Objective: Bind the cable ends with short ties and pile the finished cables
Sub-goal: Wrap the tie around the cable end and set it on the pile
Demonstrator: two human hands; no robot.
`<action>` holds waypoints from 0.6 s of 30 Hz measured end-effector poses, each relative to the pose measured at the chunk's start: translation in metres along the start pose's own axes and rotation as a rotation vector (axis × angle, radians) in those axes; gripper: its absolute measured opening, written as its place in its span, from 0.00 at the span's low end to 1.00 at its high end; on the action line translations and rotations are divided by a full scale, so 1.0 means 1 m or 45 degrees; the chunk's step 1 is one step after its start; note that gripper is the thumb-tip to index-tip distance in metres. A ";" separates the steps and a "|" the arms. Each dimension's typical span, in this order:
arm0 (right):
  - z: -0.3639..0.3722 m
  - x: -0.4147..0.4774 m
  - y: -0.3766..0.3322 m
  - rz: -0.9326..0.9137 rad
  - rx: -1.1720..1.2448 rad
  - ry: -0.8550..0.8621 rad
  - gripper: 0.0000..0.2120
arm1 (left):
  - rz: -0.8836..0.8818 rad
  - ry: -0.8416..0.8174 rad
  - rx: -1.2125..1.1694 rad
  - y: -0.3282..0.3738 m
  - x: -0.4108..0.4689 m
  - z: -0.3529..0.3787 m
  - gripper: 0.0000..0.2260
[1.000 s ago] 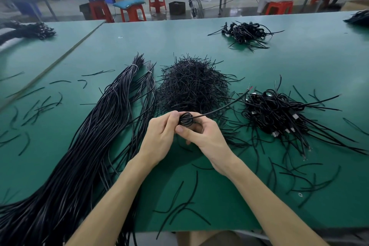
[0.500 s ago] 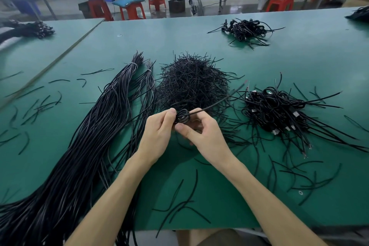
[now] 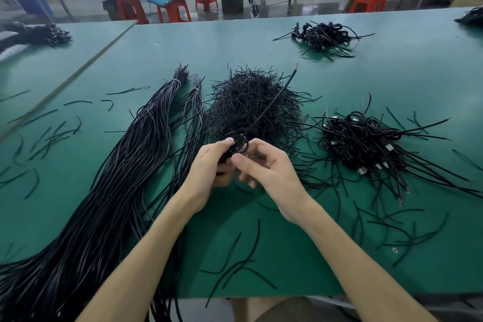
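Coil of glossy black cable gripped in left hand, straight tail (red tip) poking up-right; right hand curled beside it, grasp unclear.

Head view over a green table: left hand and right hand together pinch a small coiled cable, its straight free end slanting up across the heap of short ties; long cables lie to the left; a pile of finished cables lies to the right; a second pile sits farther back.
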State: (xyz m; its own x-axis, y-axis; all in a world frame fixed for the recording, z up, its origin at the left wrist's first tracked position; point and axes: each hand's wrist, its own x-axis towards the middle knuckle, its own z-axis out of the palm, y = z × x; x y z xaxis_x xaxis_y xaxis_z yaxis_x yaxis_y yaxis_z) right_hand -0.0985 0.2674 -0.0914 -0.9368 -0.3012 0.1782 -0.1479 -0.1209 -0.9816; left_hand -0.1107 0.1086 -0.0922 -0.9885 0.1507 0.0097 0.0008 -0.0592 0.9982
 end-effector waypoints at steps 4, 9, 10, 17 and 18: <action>-0.001 0.001 0.000 0.020 0.118 0.022 0.08 | -0.086 -0.127 -0.112 0.000 0.000 0.000 0.20; -0.003 0.000 -0.001 -0.052 -0.022 0.106 0.06 | -0.155 -0.228 -0.159 0.001 0.000 0.000 0.21; -0.004 0.000 0.000 -0.098 -0.143 0.153 0.07 | -0.165 -0.233 -0.128 0.002 0.000 -0.001 0.21; 0.000 0.002 0.003 -0.222 -0.458 0.406 0.09 | 0.051 -0.071 0.160 -0.001 -0.001 0.005 0.19; -0.001 0.003 0.003 -0.212 -0.449 0.440 0.10 | 0.162 -0.026 0.301 -0.002 -0.001 0.006 0.17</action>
State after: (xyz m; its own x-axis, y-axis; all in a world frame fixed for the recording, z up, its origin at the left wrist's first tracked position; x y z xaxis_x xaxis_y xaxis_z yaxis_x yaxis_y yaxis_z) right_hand -0.1016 0.2673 -0.0935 -0.9327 0.0322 0.3591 -0.3456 0.2036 -0.9160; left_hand -0.1087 0.1147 -0.0938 -0.9749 0.1770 0.1350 0.1627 0.1530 0.9747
